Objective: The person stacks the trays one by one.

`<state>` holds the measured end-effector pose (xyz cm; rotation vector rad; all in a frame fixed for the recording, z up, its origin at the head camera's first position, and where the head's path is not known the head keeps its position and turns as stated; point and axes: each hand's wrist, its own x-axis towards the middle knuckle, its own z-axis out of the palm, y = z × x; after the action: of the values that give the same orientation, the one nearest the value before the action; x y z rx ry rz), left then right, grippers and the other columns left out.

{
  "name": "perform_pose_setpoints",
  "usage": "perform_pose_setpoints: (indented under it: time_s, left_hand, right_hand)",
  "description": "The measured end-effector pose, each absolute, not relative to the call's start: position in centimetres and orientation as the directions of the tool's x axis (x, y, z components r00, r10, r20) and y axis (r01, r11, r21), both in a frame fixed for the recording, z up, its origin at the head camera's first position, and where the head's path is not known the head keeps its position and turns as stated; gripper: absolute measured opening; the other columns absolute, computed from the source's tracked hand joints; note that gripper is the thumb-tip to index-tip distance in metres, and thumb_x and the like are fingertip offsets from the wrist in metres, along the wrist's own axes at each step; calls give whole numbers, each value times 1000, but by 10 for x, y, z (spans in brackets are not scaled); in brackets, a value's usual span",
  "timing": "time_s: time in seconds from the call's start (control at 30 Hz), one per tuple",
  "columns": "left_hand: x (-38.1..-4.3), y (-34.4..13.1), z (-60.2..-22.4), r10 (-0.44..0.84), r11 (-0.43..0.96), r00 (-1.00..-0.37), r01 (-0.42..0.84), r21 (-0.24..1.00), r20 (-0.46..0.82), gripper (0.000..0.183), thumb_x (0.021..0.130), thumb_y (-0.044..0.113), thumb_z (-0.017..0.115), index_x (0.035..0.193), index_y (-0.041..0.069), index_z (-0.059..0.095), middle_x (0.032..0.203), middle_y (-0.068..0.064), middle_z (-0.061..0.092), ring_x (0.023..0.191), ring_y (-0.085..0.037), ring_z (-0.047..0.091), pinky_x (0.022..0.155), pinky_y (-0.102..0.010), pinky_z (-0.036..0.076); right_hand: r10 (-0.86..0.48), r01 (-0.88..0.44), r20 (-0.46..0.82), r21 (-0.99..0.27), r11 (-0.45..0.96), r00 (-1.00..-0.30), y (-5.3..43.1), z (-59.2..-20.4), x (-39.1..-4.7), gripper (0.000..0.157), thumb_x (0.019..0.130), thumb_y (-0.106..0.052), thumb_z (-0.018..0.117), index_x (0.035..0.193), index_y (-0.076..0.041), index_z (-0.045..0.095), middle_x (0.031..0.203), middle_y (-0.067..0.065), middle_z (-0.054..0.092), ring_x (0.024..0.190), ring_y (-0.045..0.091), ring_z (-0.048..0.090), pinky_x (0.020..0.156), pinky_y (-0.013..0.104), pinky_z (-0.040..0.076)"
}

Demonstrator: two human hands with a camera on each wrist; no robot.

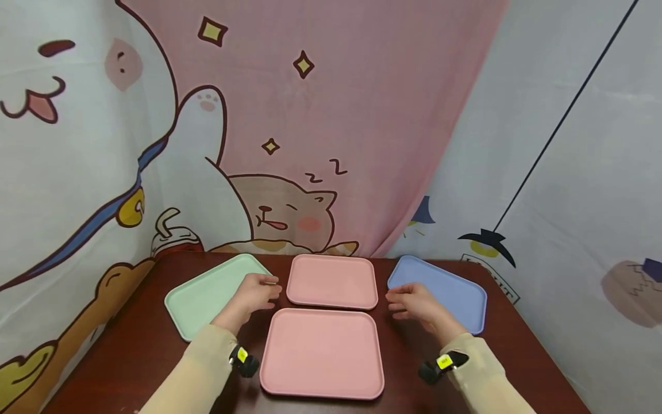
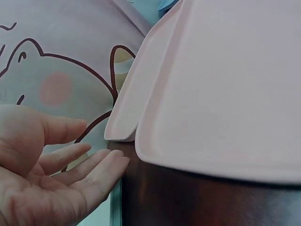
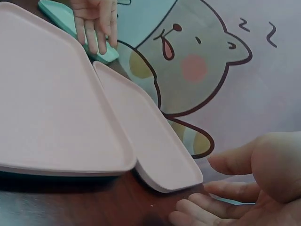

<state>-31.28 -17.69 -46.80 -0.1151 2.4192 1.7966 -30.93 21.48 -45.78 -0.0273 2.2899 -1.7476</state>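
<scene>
Two pink trays lie one behind the other in the middle of the head view: the near pink tray (image 1: pixel 322 353) and the far pink tray (image 1: pixel 333 282). My left hand (image 1: pixel 257 297) hovers over the inner edge of the green tray (image 1: pixel 214 296), its fingers relaxed and holding nothing. On the other side my right hand (image 1: pixel 412 303) hangs beside the blue tray (image 1: pixel 450 293), fingers loosely bent and also holding nothing. The right wrist view shows the right hand's fingers (image 3: pixel 202 209) near a corner of the far pink tray.
All the trays sit on a dark reddish-brown table (image 1: pixel 408 379). Behind it hangs a cartoon-printed curtain (image 1: pixel 372 115) along the table's back edge. Each wrist wears a strap with a small dark camera (image 1: pixel 247 363).
</scene>
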Motion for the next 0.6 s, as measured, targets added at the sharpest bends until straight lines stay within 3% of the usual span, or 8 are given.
perform_pose_setpoints:
  time_s: [0.37, 0.6]
  left_hand:
    - [-340, -173, -459, 85, 298, -971, -189, 936, -224, 44, 107, 5, 57, 144, -17, 49, 143, -36, 55, 133, -49, 55, 102, -54, 55]
    - [-351, -165, -459, 69, 324, -968, -205, 924, -239, 44, 108, 5, 54, 145, -18, 47, 143, -36, 54, 135, -49, 53, 104, -53, 53]
  right_hand:
    - [-235, 247, -270, -961, 125, -934, 215, -460, -344, 47, 109, -6, 52, 144, 23, 40, 147, 42, 43, 137, 54, 48, 110, 56, 48]
    - [-198, 297, -302, -953, 52, -933, 210, -466, -352, 35, 108, -8, 55, 133, 17, 54, 149, 41, 42, 137, 53, 46, 113, 60, 44]
